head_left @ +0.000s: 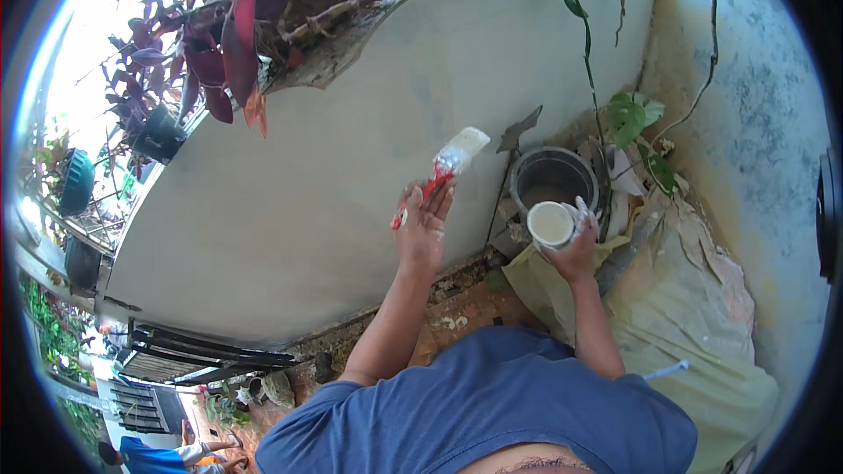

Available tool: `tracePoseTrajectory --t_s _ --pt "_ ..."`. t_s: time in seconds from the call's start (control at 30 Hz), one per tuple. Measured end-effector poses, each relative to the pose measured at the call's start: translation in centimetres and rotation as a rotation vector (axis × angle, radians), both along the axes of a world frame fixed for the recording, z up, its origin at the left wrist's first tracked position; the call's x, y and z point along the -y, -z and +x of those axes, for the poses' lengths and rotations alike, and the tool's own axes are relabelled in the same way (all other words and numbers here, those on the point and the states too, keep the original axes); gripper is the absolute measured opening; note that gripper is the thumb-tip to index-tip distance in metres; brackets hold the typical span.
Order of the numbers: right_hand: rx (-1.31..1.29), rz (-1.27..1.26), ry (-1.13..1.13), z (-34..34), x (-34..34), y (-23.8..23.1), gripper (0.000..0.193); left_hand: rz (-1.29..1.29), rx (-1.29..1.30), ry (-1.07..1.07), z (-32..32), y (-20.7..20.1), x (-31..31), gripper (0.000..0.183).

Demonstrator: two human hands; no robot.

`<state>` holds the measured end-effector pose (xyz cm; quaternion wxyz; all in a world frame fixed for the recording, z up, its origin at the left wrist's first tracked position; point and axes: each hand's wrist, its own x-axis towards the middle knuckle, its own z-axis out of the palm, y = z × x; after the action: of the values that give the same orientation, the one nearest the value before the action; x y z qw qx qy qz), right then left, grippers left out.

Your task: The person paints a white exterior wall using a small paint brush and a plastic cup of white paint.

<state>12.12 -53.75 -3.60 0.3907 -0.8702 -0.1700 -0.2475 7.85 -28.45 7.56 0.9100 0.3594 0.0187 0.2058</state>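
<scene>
Head view shows a paintbrush (pixel 448 167) at the centre of the frame, its red handle gripped in the left hand (pixel 421 224) and its broad, white-loaded bristles pointing up and to the right, laid against or just off the pale grey wall (pixel 334 167). The fingers are wrapped round the handle low down, which leaves the bristle end free to sweep the surface. To the right, close by, the right hand (pixel 575 250) is closed round a small round cup of whitish paint (pixel 551 223), held mouth-up and level so nothing spills, and near enough to the brush for an easy dip. Just behind the cup, touching the foot of the wall, stands a grey bucket (pixel 553 177) with a muddy-looking fill. A crumpled pale yellow-green sheet (pixel 694 333) lies spread at lower right under and beside the bucket, apparently to catch drips; a thin white stick lies on it. Green climbing leaves (pixel 634 114) hang against the stained side wall at the right. At upper left, red and purple foliage (pixel 237 35) overhangs the wall top, with dark hanging pots (pixel 160 133) beyond. The person's blue shirt (pixel 483 404) fills the bottom of the frame, and a second person in blue is partly visible in the far lower left corner.
</scene>
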Motion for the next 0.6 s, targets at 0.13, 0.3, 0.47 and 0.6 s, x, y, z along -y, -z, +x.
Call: tracePoseTrajectory --t_s 0.13,0.3,0.47,0.6 --pt "-0.069 0.141 0.051 -0.1 3.3 0.1 0.103 0.253 0.159 -0.210 6.2 -3.6 1.3 0.011" --pt "-0.054 0.222 0.164 -0.2 5.9 2.2 0.101 0.442 0.284 -0.453 14.7 -7.4 1.6 0.007" --pt "-0.037 0.149 0.245 -1.0 7.6 3.1 0.101 0.504 0.352 -0.769 20.0 -7.6 -0.6 0.007" --pt "-0.068 0.134 0.274 -1.8 8.6 2.8 0.100 0.511 0.401 -0.849 21.2 -0.5 -1.2 0.010"
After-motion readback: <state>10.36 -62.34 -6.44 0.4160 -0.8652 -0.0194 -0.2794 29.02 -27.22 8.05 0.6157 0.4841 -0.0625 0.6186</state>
